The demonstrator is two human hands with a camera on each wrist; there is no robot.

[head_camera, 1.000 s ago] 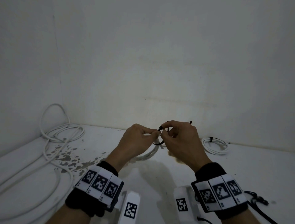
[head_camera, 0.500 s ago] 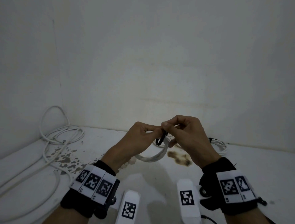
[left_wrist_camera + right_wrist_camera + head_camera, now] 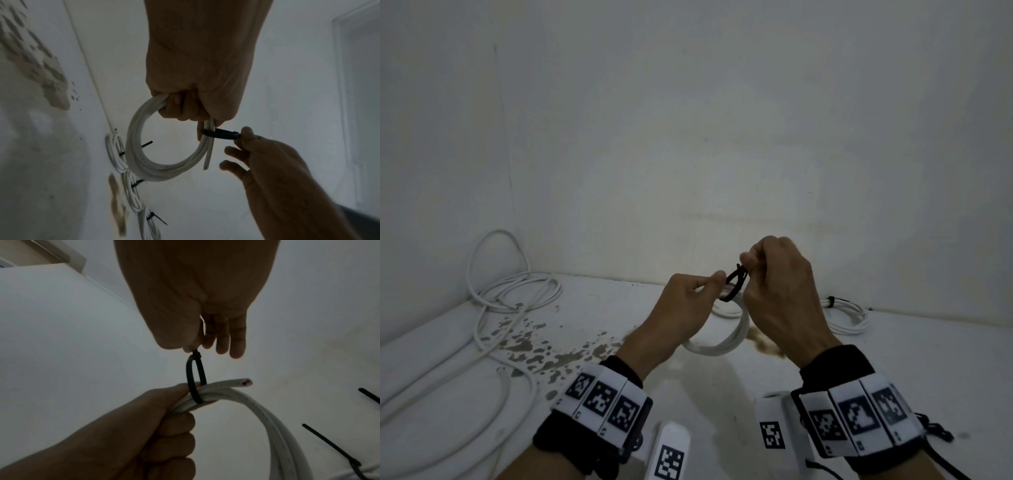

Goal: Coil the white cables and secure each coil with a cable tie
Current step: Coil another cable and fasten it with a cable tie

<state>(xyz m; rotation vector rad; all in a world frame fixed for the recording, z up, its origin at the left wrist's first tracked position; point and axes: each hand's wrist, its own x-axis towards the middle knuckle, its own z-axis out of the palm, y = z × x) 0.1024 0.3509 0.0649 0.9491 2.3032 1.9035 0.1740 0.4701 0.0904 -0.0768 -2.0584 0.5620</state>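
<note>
My left hand (image 3: 688,301) grips a coil of white cable (image 3: 726,342) above the white surface, fingers curled round the bundle (image 3: 144,146). A black cable tie (image 3: 736,282) is looped round the bundle just past my left fingers (image 3: 195,379). My right hand (image 3: 774,274) pinches the tie by its head between thumb and forefinger (image 3: 240,136), the other fingers loosely spread. The cut cable end (image 3: 306,382) sticks out beside the tie.
Loose white cables (image 3: 513,291) trail along the left, by the wall corner. Tied coils (image 3: 849,315) with black ties lie at the back right, several in a row (image 3: 131,186). Brown stains (image 3: 534,346) mark the surface. The wall is close behind.
My right hand has risen and drawn the tie up and to the right. The loop round the coil has grown narrower. My left hand keeps its grip on the coil.
</note>
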